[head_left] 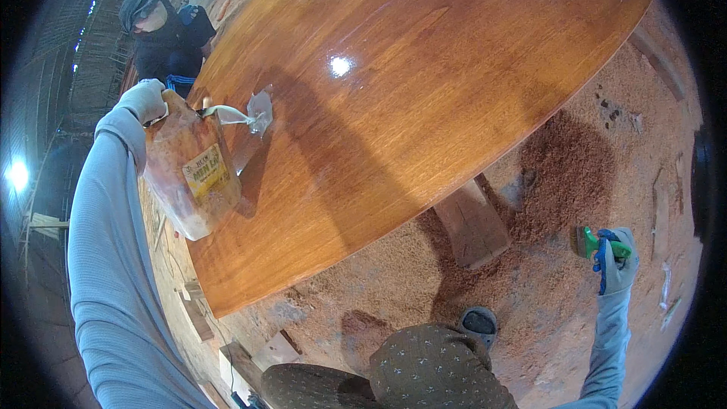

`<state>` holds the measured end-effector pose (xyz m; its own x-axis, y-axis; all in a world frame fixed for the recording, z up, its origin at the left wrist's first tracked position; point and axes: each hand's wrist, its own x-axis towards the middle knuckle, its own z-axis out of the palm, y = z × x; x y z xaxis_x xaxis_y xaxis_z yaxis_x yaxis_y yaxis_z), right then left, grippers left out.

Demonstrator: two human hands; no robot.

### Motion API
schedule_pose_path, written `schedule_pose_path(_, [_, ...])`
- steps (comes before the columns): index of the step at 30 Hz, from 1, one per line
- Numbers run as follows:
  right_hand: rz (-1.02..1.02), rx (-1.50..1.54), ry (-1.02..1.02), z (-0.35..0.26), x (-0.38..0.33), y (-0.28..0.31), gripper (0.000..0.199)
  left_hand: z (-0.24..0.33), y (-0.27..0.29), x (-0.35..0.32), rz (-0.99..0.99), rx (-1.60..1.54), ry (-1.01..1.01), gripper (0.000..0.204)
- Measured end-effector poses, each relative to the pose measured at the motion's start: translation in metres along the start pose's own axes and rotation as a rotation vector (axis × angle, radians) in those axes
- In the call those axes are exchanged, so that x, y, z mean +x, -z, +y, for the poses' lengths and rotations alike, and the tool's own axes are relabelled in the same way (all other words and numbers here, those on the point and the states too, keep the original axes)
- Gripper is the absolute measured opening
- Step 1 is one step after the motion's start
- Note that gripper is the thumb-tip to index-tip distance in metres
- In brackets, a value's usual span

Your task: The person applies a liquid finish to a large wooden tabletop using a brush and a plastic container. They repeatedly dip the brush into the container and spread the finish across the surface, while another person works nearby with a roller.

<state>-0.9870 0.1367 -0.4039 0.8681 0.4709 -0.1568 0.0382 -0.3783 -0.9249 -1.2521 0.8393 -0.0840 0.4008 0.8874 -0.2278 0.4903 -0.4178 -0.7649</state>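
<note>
In a pale glove, my left hand (144, 100) grips a translucent plastic jug (178, 201) by its top, over the near left part of a glossy wooden tabletop (424, 91). The jug has a yellow label and is stained brown. From its mouth a pale stream (233, 114) runs to a shiny puddle (260, 110) on the wood. Off to the right, away from the table, my gloved right hand (619, 261) is closed around a paintbrush (591, 244) with a green handle and short dark bristles. Its bristles point left, toward the table.
A person (163, 34) in a cap and dark clothes is beyond the table's left side. Sawdust (564, 174) covers the floor. A wooden block (472, 229) juts from under the table edge; wood scraps (197, 314) lie at lower left. My shoe (479, 323) stands below.
</note>
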Motion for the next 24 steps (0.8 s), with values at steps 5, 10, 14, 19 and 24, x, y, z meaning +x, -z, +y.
schedule_pose_path(5, [0.004, 0.002, -0.01, -0.003, 0.0, -0.003, 0.011, 0.006, 0.004, -0.001, -0.057, -0.049, 0.021, 0.028])
schedule_pose_path(10, [0.001, 0.003, 0.007, -0.012, 0.003, -0.005, 0.012, 0.007, 0.008, -0.007, -0.081, -0.13, 0.059, 0.03])
schedule_pose_path(14, [0.03, 0.094, 0.062, -0.037, 0.01, -0.016, 0.013, -0.034, -0.013, 0.003, 0.084, -0.147, -0.01, 0.031])
schedule_pose_path(19, [-0.056, 0.196, 0.228, -0.114, 0.032, -0.033, 0.017, -0.091, -0.035, -0.017, 0.142, -0.469, -0.012, 0.033])
schedule_pose_path(24, [-0.176, 0.272, 0.364, -0.191, 0.051, -0.096, 0.018, -0.126, -0.058, -0.048, 0.253, -0.782, -0.048, 0.033])
